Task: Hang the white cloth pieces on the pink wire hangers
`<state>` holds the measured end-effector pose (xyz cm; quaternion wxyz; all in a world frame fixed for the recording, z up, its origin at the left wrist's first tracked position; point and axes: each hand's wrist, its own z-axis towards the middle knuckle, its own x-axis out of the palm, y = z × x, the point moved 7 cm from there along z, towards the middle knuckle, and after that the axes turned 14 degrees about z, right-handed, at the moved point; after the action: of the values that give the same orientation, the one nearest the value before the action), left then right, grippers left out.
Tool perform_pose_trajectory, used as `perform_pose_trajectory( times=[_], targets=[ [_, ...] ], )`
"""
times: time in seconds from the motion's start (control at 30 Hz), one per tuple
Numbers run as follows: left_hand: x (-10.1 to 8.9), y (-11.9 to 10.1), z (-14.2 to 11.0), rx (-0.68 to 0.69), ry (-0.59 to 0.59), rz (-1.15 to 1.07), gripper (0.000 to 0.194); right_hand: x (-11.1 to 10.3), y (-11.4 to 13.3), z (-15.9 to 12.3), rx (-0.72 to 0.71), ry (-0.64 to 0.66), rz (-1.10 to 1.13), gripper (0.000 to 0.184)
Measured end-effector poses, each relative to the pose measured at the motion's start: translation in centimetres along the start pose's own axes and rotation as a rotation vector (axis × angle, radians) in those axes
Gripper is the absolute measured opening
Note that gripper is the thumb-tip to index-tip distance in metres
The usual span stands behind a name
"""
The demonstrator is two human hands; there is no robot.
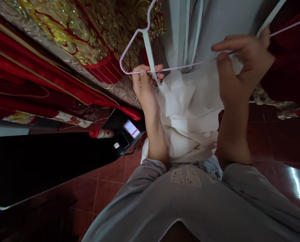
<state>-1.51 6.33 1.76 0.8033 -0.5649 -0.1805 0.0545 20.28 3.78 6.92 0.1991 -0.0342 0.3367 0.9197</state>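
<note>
A thin pale pink clothes hanger [192,65] stretches across in front of me, its hook rising at the upper left. My left hand [145,82] is closed about the lower bar near the left corner, beside a white strap [148,50] that loops over the hanger. Below hangs a white layered garment [182,101] with ruffled panels, between my forearms. My right hand [245,64], slightly blurred, is around the bar farther right, thumb and forefinger on either side of it. Another white strap [272,16] runs up from behind that hand's fingers.
Red and gold sequinned garments [89,33] hang at the left, with dark red cloth [288,64] at the right. A black surface [49,164] at lower left bears a lit phone [133,129], a red-capped bottle [101,133] and a small white case [116,145]. Red tiles [109,168] cover the floor.
</note>
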Motion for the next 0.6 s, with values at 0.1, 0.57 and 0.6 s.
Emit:
perform_pose_trajectory(
  times=[0.1,0.57,0.6],
  targets=[
    [0.0,0.2,0.1,0.01,0.001,-0.011,0.029,0.7,0.5,-0.8,-0.052,0.0,-0.013,0.015],
    [0.3,0.3,-0.4,0.094,0.074,0.003,0.025,1.2,-1.0,-0.4,0.048,0.178,-0.213,0.018],
    [0.1,0.4,-0.4,0.098,0.054,0.026,0.024,1.3,-1.0,-0.4,0.035,0.18,-0.219,0.017]
  ],
)
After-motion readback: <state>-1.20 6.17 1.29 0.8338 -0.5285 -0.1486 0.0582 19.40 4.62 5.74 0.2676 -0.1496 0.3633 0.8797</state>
